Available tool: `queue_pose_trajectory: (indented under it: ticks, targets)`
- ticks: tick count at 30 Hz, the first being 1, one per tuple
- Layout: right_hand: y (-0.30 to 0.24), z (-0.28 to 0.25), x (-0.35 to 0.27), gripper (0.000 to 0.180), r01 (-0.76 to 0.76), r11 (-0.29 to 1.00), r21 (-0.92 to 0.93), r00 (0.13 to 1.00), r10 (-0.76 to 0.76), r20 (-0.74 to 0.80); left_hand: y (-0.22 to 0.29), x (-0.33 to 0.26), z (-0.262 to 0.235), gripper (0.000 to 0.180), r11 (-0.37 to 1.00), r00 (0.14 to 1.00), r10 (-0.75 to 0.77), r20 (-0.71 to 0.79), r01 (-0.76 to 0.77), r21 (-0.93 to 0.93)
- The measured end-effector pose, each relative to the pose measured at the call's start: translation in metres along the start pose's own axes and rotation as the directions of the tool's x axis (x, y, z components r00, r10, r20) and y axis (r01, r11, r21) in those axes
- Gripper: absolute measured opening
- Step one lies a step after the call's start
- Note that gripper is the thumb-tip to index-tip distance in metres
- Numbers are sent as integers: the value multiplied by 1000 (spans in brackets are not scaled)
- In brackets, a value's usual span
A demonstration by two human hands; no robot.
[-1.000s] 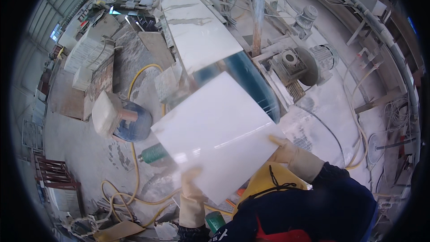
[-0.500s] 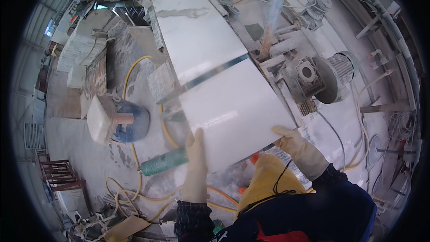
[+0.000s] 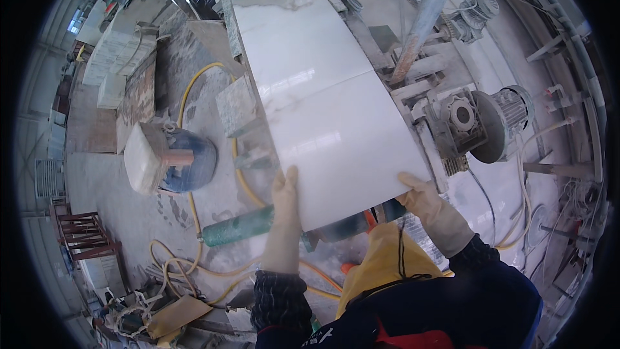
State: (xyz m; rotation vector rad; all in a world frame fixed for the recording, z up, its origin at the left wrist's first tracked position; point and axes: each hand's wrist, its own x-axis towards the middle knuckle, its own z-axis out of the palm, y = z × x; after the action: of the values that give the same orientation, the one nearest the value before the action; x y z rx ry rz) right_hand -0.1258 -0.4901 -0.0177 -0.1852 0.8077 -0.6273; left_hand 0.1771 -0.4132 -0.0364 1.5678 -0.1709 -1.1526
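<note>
A glossy white stone slab [image 3: 342, 148] lies flat in front of me, its far edge meeting a second white slab [image 3: 303, 52] with grey-brown veins. Only a thin seam shows between the two. My left hand [image 3: 284, 197], in a cream rubber glove, grips the near slab at its left edge by the near corner. At the opposite near corner, my right hand [image 3: 426, 200], gloved alike, has its thumb on top and its other fingers hidden under the edge. Below the slab's near edge a dark green roller [image 3: 352, 227] shows, with another green roller [image 3: 236, 226] sticking out to the left.
Right of the slabs stands a dusty motor with a gearbox [image 3: 462, 115]. A slanting metal post [image 3: 426, 22] rises beyond it. On the left floor sits a blue drum [image 3: 194, 161] with a whitish block against it. A yellow hose [image 3: 242, 181] winds across the floor.
The near slab has moved away from me, closing the dark gap to the veined slab. Both hands stay on it. More of the roller under its near edge now shows.
</note>
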Motion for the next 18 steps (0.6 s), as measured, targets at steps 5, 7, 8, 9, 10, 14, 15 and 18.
queue_pose_trajectory:
  ticks: [5,7,8,9,10,14,15,18]
  targets:
    - [-1,-3,8,42,5,999,-50,999,-8,-52,-1,7,1,37,1000,1000,-15,9,15,-13]
    - [-1,-5,10,44,40,998,-57,999,-41,-17,-1,7,2,35,1000,1000,-12,10,11,27]
    - [-1,-7,11,44,59,997,-59,998,-59,3,-1,7,2,35,1000,1000,-13,13,13,16]
    - [1,-8,12,44,60,997,-44,998,-60,3,0,7,4,35,1000,1000,-5,19,5,3]
    - [3,-9,13,44,63,998,-28,998,-63,3,1,7,4,35,1000,1000,2,26,-2,-10]
    - [6,-12,18,46,81,997,13,996,-81,38,1,9,4,35,999,999,-15,36,16,-34]
    - [6,-12,21,45,37,999,0,999,-37,-17,-1,11,3,35,1000,999,-5,38,6,-31]
    - [0,-15,27,44,-70,997,-22,994,68,-87,-10,21,2,34,999,1000,16,26,-15,-42]
